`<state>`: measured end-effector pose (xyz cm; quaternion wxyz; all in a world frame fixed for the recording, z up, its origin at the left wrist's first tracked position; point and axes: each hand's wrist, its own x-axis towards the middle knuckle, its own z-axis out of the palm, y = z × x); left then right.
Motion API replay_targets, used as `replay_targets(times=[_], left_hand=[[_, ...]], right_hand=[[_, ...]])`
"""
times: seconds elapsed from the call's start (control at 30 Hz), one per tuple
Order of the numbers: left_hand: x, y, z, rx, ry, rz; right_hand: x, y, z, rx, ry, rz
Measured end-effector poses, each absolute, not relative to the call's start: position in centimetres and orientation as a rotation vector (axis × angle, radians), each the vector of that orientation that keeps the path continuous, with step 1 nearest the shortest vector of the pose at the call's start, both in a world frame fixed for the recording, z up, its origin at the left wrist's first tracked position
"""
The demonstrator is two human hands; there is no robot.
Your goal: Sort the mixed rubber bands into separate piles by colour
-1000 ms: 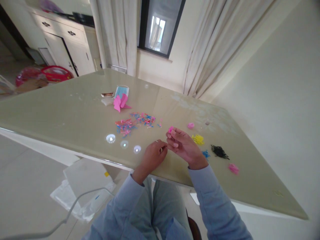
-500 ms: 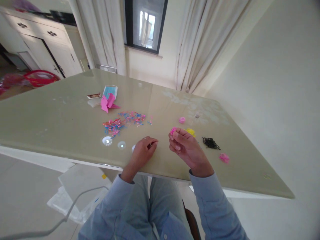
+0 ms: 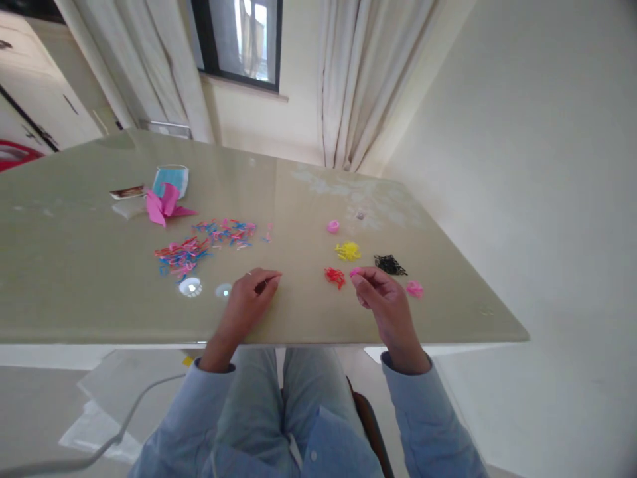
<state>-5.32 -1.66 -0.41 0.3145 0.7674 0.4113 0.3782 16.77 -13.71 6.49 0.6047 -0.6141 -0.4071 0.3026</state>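
My right hand (image 3: pixel 385 305) is closed in a pinch on pink rubber bands (image 3: pixel 354 271), held between thumb and fingertips just right of a red rubber band pile (image 3: pixel 335 277). Behind it are a yellow pile (image 3: pixel 348 251) and a black pile (image 3: pixel 390 265); a pink pile (image 3: pixel 415 289) lies to its right. My left hand (image 3: pixel 247 299) rests on the table near its front edge, thumb and finger pressed together; what they hold, if anything, is too small to make out. To its left and beyond lie mixed pink, red and blue rubber bands (image 3: pixel 184 255).
A pink ring-shaped bundle (image 3: pixel 333 227) sits beyond the yellow pile. At the back left of the table (image 3: pixel 298 318) are a blue face mask (image 3: pixel 172 179), a folded pink paper piece (image 3: pixel 166 206) and a small printed packet (image 3: pixel 127 192). A wall (image 3: pixel 547 199) stands on the right.
The view has turned right. My right hand has shifted right with the pink rubber bands, uncovering the red pile and more of the yellow one. My left hand stays pinched on the table.
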Motion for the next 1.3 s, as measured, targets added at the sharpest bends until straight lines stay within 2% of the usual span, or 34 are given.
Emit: replay_targets(times=[0.37, 0.53, 1.0, 1.3], left_hand=[[-5.4, -1.7, -0.1, 2.024, 1.156, 0.936], [-5.5, -1.6, -0.2, 2.032, 1.175, 0.931], [-5.5, -1.7, 0.2, 2.012, 1.234, 0.911], [-5.6, -1.9, 0.5, 1.977, 1.270, 0.904]], right_hand=[[26.8, -20.6, 1.3, -1.979, -0.874, 0.014], [30.1, -21.7, 0.7, -2.156, -0.876, -0.229], [32.2, -20.5, 0.1, -2.184, -1.038, -0.281], [30.4, -21.3, 0.4, -2.104, -1.013, -0.286]])
